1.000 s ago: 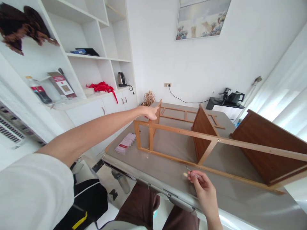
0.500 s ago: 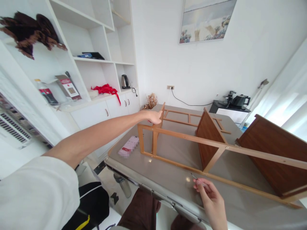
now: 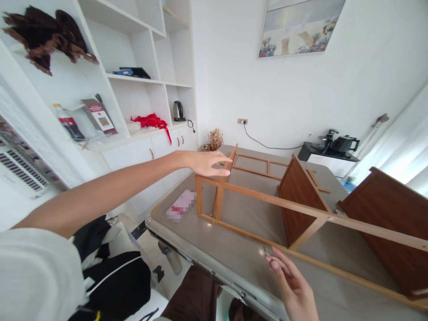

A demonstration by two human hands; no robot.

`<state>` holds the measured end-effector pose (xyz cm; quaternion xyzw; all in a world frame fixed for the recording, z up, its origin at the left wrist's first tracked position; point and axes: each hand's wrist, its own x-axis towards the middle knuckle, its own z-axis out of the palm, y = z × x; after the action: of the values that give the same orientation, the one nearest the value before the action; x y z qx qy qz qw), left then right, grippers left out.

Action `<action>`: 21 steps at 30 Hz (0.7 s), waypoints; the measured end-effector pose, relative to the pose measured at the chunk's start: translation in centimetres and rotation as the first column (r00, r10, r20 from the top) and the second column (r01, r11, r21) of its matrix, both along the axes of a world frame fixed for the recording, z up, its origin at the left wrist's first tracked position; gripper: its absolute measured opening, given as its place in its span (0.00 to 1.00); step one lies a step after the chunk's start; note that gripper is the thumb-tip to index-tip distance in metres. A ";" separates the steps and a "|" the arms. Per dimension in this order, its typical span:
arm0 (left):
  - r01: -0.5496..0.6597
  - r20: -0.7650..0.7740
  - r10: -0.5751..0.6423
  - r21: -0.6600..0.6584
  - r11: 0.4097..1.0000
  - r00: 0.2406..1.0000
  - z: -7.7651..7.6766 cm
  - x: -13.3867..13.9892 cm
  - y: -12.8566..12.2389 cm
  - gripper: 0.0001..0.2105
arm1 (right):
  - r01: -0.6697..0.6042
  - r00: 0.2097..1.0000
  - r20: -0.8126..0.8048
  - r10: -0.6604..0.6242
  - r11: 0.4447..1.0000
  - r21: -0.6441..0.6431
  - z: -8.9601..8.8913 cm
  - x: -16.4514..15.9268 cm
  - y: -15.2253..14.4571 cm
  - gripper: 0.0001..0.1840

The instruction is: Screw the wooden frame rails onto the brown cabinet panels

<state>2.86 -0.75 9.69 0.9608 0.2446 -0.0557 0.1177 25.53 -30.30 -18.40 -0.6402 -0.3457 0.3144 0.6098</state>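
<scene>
A light-wood shelf frame [image 3: 261, 194] lies on its side, with a brown shelf board [image 3: 297, 196] upright across its middle and a larger brown board [image 3: 384, 223] at the right. My left hand [image 3: 209, 163] hovers over the frame's left end, fingers spread, beside a narrow upright wooden board [image 3: 233, 159]; whether it touches the board I cannot tell. Low in front of the frame, my right hand [image 3: 292, 281] pinches a slim metal tool [image 3: 269, 255] that looks like a hex key, its tip pointing up and left.
The frame rests on a grey-brown table [image 3: 190, 232]. A pink phone-like item [image 3: 181, 205] lies near the table's left corner. Behind the frame is a flat ladder-like wooden piece [image 3: 254, 164]. White shelving stands left; a black kettle [image 3: 344, 143] sits on a cabinet at the right.
My left hand has loosened from the narrow board and its fingers have spread. The right hand keeps the metal tool and has shifted only slightly. The view has turned a little left.
</scene>
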 end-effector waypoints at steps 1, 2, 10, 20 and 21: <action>0.040 0.056 -0.041 0.015 0.999 0.998 -0.4 -1.1 -0.4 0.34 | -0.051 0.996 0.066 0.051 0.999 0.001 1.0 -0.6 0.4 0.30; 0.081 0.099 -0.083 0.023 0.996 0.992 -1.0 -2.1 -0.8 0.34 | -0.089 0.985 0.147 0.086 0.996 0.016 2.1 -1.2 0.9 0.26; 0.152 0.411 -0.174 0.086 0.985 0.895 -7.5 -4.7 -1.4 0.20 | -0.116 0.835 0.550 -0.023 0.969 0.218 10.5 -7.7 7.6 0.09; 0.139 0.634 -0.259 0.234 0.962 0.728 -10.1 -4.3 -0.9 0.15 | -0.281 0.595 0.774 -0.218 0.845 0.455 12.9 -9.4 13.5 0.11; 0.134 0.645 -0.273 0.257 0.957 0.714 -10.2 -4.3 -0.9 0.15 | -0.285 0.592 0.777 -0.213 0.847 0.449 12.7 -9.5 13.8 0.12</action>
<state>-1.41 -1.66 -0.50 0.9432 0.0818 0.3068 0.0984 15.98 -16.54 -5.67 -0.5096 -0.6687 -0.1046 0.5313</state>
